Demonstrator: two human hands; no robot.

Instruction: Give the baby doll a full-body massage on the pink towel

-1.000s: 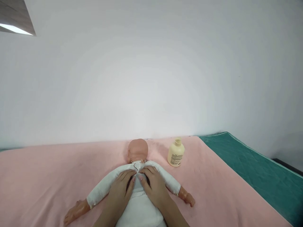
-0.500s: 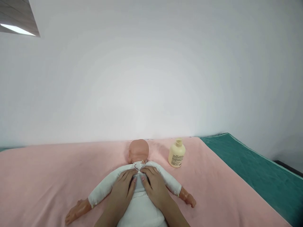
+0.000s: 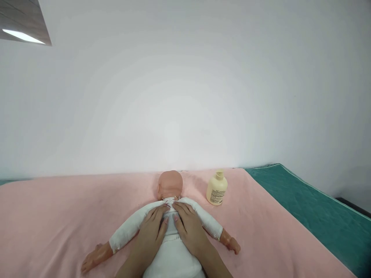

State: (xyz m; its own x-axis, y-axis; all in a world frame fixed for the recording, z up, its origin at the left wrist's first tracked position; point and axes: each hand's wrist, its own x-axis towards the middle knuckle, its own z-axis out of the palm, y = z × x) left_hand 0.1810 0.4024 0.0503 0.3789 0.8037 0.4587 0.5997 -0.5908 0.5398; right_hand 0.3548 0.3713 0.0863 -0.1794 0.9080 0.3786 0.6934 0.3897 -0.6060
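Note:
A baby doll (image 3: 174, 256) with a white cloth body lies on the pink blanket, its bald head at the far end and its arms spread wide. Its face is not visible. My left hand (image 3: 153, 227) rests flat on the left side of the upper torso, fingers stretched toward the neck. Mirroring it, my right hand (image 3: 189, 227) lies flat on the right side. A narrow strip of the torso shows between my thumbs. The fingertips sit just below the neck, where a dark thread is visible. Neither hand grips anything.
A pale yellow bottle (image 3: 216, 189) with printed text stands to the right of the doll's head. Under everything is the pink blanket (image 3: 58, 216), with a green sheet (image 3: 313, 208) at the right. A white wall (image 3: 174, 85) rises behind.
Both hands stay on the doll's upper torso, with only a very slight shift of the fingers near the neck. The doll and bottle are in place; the view has shifted slightly.

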